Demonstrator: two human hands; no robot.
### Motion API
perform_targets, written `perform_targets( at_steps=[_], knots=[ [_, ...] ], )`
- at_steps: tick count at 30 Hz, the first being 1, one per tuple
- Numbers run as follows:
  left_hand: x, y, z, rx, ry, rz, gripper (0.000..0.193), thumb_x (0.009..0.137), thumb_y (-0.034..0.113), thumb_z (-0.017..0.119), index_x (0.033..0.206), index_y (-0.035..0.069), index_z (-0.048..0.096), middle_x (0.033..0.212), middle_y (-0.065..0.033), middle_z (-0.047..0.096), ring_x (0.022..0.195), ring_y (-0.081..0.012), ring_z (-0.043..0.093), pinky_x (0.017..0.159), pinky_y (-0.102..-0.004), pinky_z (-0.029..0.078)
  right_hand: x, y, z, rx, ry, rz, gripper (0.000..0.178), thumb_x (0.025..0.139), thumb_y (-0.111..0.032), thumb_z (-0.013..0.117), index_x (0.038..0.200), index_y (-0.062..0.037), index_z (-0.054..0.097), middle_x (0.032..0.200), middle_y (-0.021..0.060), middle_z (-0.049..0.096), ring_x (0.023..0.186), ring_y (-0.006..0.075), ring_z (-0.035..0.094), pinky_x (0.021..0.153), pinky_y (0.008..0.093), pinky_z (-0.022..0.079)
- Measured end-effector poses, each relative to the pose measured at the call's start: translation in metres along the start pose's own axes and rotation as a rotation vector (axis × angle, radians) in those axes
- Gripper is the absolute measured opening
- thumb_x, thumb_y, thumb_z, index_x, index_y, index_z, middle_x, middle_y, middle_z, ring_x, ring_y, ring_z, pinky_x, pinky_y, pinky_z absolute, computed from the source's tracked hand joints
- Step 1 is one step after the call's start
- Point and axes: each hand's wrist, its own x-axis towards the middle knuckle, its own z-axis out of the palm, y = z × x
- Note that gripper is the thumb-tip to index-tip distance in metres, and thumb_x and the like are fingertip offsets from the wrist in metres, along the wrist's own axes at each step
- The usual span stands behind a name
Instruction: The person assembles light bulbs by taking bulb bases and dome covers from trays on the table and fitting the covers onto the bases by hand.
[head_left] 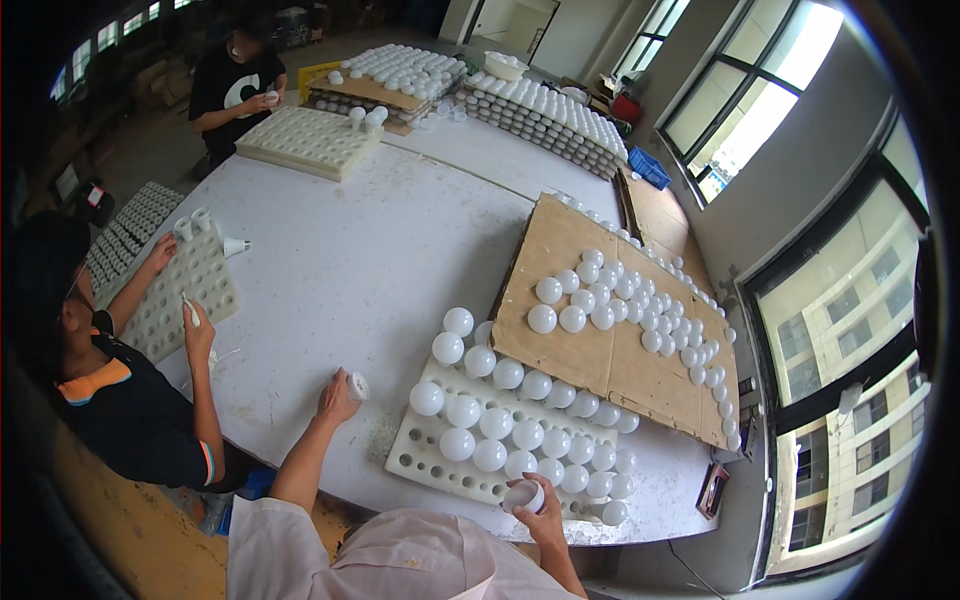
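My left hand (338,400) is out over the white table, its fingers closed round a small white round bulb part (358,386) whose end face shows. Close to my body, my right hand (543,517) grips a white cup-shaped bulb part (522,496), with its hollow end tilted up. Just beyond the right hand lies a pale tray with holes (405,460). Rows of white globe bulb covers (457,444) stand in it, while several holes along its near left side hold none.
A brown cardboard sheet (530,345) carrying more globes lies right of centre. At left, a co-worker (130,400) handles white parts beside another holed tray (215,290). A second person (235,90) stands at the far left. Stacked globe trays (545,115) line the table's far end.
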Motion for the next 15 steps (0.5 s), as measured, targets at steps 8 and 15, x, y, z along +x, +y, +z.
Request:
perform_targets(
  at_steps=[8, 15],
  knots=[
    [-0.114, 0.028, -0.001, -1.437, 0.081, -0.313, 0.046, 0.076, 0.007, 0.069, 0.118, -0.001, 0.05, 0.107, -0.0138, 0.062, 0.086, -0.0231, 0.065, 0.068, -0.0316, 0.054, 0.018, -0.004, -0.033, -0.06, -0.001, -0.101, 0.08, 0.062, -0.008, 0.079, 0.132, -0.0068, 0.04, 0.118, 0.0115, 0.059, 0.107, 0.0205, 0.055, 0.092, 0.0341, 0.045],
    [-0.183, 0.076, 0.022, -1.509, 0.06, -0.414, 0.039, 0.078, 0.008, 0.071, 0.112, -0.001, 0.055, 0.098, -0.0144, 0.066, 0.077, -0.0217, 0.066, 0.06, -0.0294, 0.053, 0.017, 0.004, -0.041, -0.059, -0.244, -0.124, 0.078, 0.064, -0.005, 0.079, 0.131, -0.0064, 0.04, 0.115, 0.0116, 0.06, 0.104, 0.0205, 0.057, 0.091, 0.0352, 0.047]
  ],
)
